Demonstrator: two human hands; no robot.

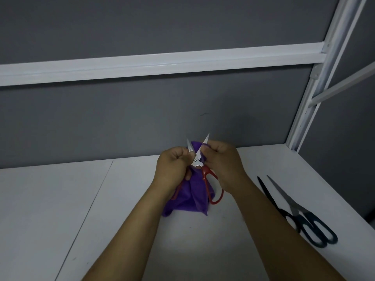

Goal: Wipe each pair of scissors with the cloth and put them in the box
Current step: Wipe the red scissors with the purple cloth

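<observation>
Head view: both hands are up in front, working one pair. Left hand (172, 165) has its fingers curled and grips the red-handled scissors (195, 162) by the left blade. One red loop seems tucked under its palm, but it is partly hidden. Right hand (223, 165) has its fingers curled too and pinches the purple cloth (187, 197) around the right blade. The blades are spread in a V, tips pointing up and away from the hands. The rest of the cloth hangs below and between the hands, draped over the handles, with its lower edge touching the white worktop (60, 199). A second pair, dark-handled scissors (294, 212), lies flat on the worktop to the right of the right hand, well apart, blades slightly open.

Risks, as I judge them:
- The blades are open and fingers sit right on both edges. A slide towards the pivot, or the blades snapping together, could nick a finger or cut the cloth.
- The left-hand hold is on bare metal, so the scissors could twist or drop.
- Loose cloth could snag on the tips.

Containers: the box is not in view, so its place and contents are unknown. No scissors can be confirmed as boxed, and the dark pair looks untouched.
</observation>
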